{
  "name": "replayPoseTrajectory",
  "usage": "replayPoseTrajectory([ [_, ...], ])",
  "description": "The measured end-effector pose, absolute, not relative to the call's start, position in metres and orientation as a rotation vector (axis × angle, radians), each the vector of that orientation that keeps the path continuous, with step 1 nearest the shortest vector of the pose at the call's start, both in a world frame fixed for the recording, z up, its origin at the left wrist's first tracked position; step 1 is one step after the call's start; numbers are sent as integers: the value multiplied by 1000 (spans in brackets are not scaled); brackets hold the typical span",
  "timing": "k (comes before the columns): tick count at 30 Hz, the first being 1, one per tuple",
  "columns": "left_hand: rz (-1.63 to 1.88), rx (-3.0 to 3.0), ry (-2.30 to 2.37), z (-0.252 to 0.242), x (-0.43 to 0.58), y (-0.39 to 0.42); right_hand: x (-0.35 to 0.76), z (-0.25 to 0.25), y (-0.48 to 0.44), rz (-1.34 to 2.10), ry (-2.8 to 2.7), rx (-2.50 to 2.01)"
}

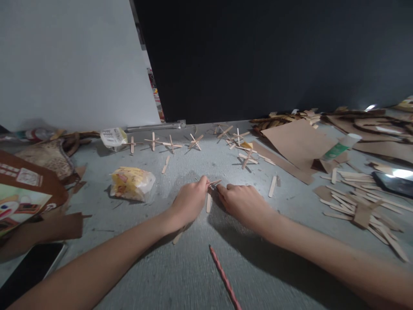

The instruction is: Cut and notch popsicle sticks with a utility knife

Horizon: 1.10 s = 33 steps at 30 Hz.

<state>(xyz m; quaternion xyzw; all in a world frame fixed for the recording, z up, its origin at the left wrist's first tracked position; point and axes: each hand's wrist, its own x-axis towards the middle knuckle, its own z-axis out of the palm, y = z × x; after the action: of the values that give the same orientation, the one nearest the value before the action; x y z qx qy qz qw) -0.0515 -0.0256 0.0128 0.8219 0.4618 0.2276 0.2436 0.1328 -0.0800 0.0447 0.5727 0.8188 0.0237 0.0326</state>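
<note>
My left hand (191, 199) is closed in a pinch on one end of a small craft stick (216, 182), which points right toward my other hand. My right hand (241, 203) is closed beside it, fingertips at the stick's far end; a small dark thing shows there, too little of it to name. Below the fingertips another craft stick (208, 204) lies on the grey surface. Part of a further stick (177, 238) shows under my left wrist. Nearer to me lies a red twisted pencil-like rod (223, 274) with a dark tip.
Several crossed-stick stars (153, 141) stand along the back. Loose craft sticks (348, 202) pile up at right, near brown cardboard (297, 144) and a green-and-white glue stick (338, 147). On the left are a yellow snack packet (130, 183), a brown bag (26, 189) and a phone (35, 262).
</note>
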Motion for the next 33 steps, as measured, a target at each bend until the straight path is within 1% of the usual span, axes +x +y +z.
replayPoseTrajectory([
  [6,616,2281,1253,13,-51,-26,132,48,-82,80,2484,1739],
  [12,330,2396,1345,25,-48,-29,128,54,-84,61,2444,1720],
  [15,258,2422,1376,29,-46,-31,126,57,-85,55,2431,1707],
  [33,255,2429,1431,28,-44,-30,116,63,-88,69,2377,1713],
])
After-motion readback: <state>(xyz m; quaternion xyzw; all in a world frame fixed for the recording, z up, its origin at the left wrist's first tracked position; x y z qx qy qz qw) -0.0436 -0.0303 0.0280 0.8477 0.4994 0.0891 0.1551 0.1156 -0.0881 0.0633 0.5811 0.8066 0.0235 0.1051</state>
